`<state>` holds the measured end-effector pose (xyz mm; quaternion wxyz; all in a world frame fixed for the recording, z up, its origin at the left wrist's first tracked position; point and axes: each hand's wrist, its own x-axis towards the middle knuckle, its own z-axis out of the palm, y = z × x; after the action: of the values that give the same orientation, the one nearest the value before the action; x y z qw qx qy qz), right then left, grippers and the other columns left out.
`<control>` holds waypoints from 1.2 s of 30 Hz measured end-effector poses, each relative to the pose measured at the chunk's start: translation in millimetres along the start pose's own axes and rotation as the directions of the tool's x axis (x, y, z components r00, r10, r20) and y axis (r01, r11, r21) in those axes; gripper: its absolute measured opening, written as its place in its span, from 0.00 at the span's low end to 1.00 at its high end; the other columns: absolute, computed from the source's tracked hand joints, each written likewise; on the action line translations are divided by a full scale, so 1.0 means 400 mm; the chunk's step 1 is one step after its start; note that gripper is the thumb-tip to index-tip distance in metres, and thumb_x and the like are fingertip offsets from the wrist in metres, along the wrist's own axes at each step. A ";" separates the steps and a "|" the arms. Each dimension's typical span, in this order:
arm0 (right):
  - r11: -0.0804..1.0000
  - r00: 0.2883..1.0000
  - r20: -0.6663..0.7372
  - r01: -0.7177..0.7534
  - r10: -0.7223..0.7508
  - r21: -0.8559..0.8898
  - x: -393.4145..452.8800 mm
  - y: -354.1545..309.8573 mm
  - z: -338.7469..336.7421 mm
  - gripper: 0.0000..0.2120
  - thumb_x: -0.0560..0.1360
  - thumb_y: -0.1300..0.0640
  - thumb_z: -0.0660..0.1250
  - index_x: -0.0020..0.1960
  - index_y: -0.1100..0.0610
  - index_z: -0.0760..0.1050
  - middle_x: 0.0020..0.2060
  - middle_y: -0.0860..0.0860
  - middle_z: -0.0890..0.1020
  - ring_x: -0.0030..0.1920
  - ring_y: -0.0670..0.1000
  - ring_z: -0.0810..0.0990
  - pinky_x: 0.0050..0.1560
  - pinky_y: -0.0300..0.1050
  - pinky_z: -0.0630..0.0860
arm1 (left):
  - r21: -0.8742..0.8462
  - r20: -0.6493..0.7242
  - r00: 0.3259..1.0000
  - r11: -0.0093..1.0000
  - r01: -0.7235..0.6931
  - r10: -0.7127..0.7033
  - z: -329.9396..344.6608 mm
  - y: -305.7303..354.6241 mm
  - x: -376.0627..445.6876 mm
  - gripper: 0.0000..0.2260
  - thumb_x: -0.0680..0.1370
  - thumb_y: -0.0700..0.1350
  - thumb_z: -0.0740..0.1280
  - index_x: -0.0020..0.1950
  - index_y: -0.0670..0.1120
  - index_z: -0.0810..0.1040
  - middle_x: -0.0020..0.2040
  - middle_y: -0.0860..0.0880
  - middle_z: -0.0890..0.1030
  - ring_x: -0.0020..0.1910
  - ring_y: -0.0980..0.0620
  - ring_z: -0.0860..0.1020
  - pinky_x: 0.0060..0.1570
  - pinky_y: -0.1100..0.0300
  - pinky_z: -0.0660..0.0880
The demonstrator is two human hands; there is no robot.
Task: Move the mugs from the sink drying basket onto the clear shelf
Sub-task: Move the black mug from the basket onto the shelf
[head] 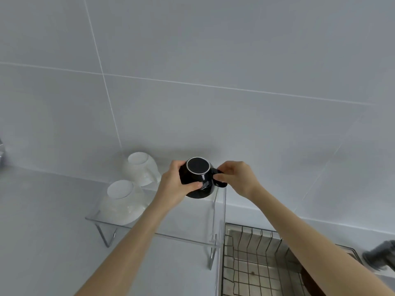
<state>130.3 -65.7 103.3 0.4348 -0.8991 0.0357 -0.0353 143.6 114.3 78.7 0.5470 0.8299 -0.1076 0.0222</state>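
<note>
On the left of the clear shelf [171, 231] we see two white mugs [123, 201] upside down, one near, one farther by the tiled wall [213, 60]. Our left hand [174, 184] wraps the body of an upturned black mug [197, 178] over the shelf's right end; our right hand [237, 178] pinches its handle. The wire drying basket [256, 263] sits near right.

Lighting: even, soft, cool-grey; moderately bright, source not visible. Shadows: faint, diffuse, on tiled wall [213, 60] behind black mug [198, 178]. Glare: small highlights on mug's lower side and on clear shelf [186, 236] front edge. Distortion: wide-angle; grout lines tilt and fan toward frame corners. Blur: dark object [379, 255] at lower right edge smeared; centre approx. sharp, slightly soft overall.
</note>
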 end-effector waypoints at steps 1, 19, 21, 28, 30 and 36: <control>1.000 1.000 0.005 -0.009 0.009 -0.005 0.012 0.005 0.008 0.05 0.68 0.60 0.71 0.43 0.60 0.79 0.37 0.54 0.80 0.39 0.52 0.77 0.37 0.38 0.71 | -0.004 0.001 1.000 1.000 0.013 -0.013 0.002 -0.010 0.010 0.28 0.65 0.40 0.75 0.61 0.44 0.69 0.59 0.46 0.78 0.55 0.52 0.74 0.52 0.63 0.66; 0.997 1.000 0.009 -0.006 0.007 -0.075 0.087 0.053 0.057 0.08 0.69 0.63 0.70 0.47 0.64 0.80 0.44 0.62 0.85 0.40 0.52 0.78 0.34 0.26 0.71 | -0.004 0.000 0.997 0.997 0.072 -0.072 0.034 -0.084 0.061 0.28 0.64 0.41 0.76 0.61 0.42 0.69 0.58 0.47 0.77 0.54 0.53 0.73 0.53 0.63 0.67; 0.998 1.000 0.004 -0.011 0.011 -0.068 0.084 0.051 0.057 0.08 0.69 0.63 0.70 0.48 0.64 0.80 0.45 0.62 0.84 0.42 0.55 0.80 0.42 0.37 0.74 | 0.008 0.002 0.997 0.997 0.075 -0.075 0.034 -0.082 0.058 0.28 0.65 0.41 0.76 0.61 0.42 0.68 0.59 0.47 0.77 0.54 0.53 0.73 0.53 0.63 0.67; 0.999 0.999 -0.032 -0.026 0.027 0.033 0.044 0.038 -0.009 0.12 0.71 0.64 0.67 0.55 0.61 0.78 0.50 0.58 0.83 0.51 0.52 0.81 0.52 0.38 0.71 | 0.285 0.033 0.999 0.958 0.027 -0.038 0.036 -0.029 0.058 0.30 0.68 0.42 0.72 0.66 0.41 0.64 0.66 0.44 0.73 0.64 0.44 0.70 0.52 0.64 0.64; 0.997 0.995 -0.089 -0.032 0.039 0.075 0.013 0.051 -0.065 0.09 0.71 0.63 0.67 0.51 0.58 0.79 0.48 0.57 0.84 0.49 0.51 0.81 0.54 0.42 0.75 | 0.347 0.023 0.998 0.936 -0.056 0.051 0.059 0.013 0.041 0.31 0.68 0.42 0.72 0.68 0.42 0.63 0.69 0.44 0.68 0.66 0.42 0.69 0.59 0.57 0.66; 0.979 0.982 -0.145 -0.089 0.117 0.186 -0.147 0.142 -0.198 0.06 0.73 0.63 0.66 0.43 0.53 0.78 0.41 0.56 0.83 0.47 0.55 0.82 0.53 0.48 0.78 | 0.244 0.242 0.920 0.899 -0.365 0.308 0.207 0.136 -0.069 0.22 0.70 0.43 0.69 0.63 0.44 0.71 0.67 0.48 0.72 0.66 0.49 0.71 0.63 0.59 0.66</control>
<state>62.3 -156.9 106.0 0.5107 -0.8480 0.1129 -0.0856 99.1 22.5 90.4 0.3967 0.8663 -0.2993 0.0498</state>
